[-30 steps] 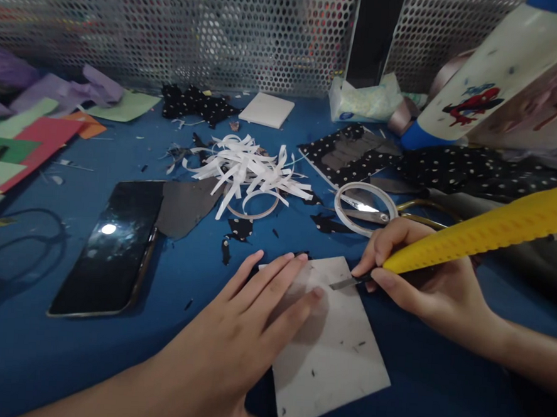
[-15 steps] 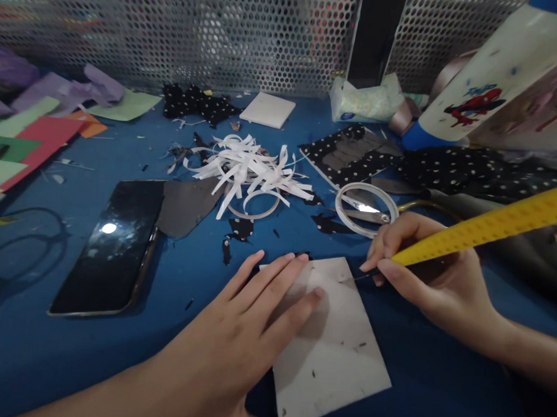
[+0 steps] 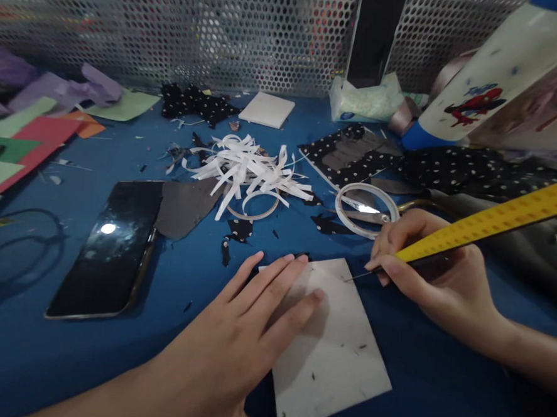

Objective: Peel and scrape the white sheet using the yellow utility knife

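My left hand (image 3: 257,320) lies flat with its fingers spread over the left part of a white square card (image 3: 340,344). Small dark specks dot the card. Pinched in the fingers of my right hand (image 3: 430,268) is a long yellow pen-like tool (image 3: 499,219) with darker dots along its side. Its thin, needle-like tip touches or hovers just over the card's upper right corner; I cannot tell which. Just beyond my right hand lies a white tape roll (image 3: 392,200), with scissors (image 3: 363,208) partly showing through its ring.
Curled white paper strips (image 3: 250,169) are heaped ahead. A phone (image 3: 109,248) lies left on the blue table. Polka-dot fabric (image 3: 352,153), a tissue pack (image 3: 365,100) and a leaning bottle (image 3: 498,77) stand farther right. Coloured papers (image 3: 37,143) cover the left side, before a perforated metal panel (image 3: 270,38).
My right hand has shifted slightly right, and the yellow tool has rolled a little, showing a dark underside. More of its thin tip shows. My left hand and the card have stayed put.
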Motion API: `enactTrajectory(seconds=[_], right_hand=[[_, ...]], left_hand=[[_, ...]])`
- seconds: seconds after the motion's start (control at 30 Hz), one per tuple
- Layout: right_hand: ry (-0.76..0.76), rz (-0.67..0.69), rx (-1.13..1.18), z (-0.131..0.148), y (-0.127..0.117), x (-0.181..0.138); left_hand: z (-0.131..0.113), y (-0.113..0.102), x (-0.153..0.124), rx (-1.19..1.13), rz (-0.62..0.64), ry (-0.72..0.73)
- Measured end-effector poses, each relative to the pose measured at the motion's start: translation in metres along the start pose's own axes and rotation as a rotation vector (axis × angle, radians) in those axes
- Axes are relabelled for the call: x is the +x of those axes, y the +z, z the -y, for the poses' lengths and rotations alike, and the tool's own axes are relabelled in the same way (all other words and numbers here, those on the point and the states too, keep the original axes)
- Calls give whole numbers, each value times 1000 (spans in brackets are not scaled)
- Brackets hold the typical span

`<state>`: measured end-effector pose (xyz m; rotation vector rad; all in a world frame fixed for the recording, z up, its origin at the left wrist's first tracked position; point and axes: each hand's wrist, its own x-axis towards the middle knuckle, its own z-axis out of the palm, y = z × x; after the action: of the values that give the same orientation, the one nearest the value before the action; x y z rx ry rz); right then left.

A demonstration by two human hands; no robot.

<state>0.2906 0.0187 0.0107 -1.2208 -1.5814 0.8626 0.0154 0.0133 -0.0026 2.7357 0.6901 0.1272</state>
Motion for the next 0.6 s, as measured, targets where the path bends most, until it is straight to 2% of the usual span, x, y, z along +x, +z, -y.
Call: enactTrajectory(seconds=[0.23, 0.6], right_hand=[[-27, -3, -31, 1, 0, -1], [-43, -17, 104, 0, 4, -2]], left_hand=[[-1, -2, 0, 49, 9, 5], [-2, -4, 1, 60, 14, 14]])
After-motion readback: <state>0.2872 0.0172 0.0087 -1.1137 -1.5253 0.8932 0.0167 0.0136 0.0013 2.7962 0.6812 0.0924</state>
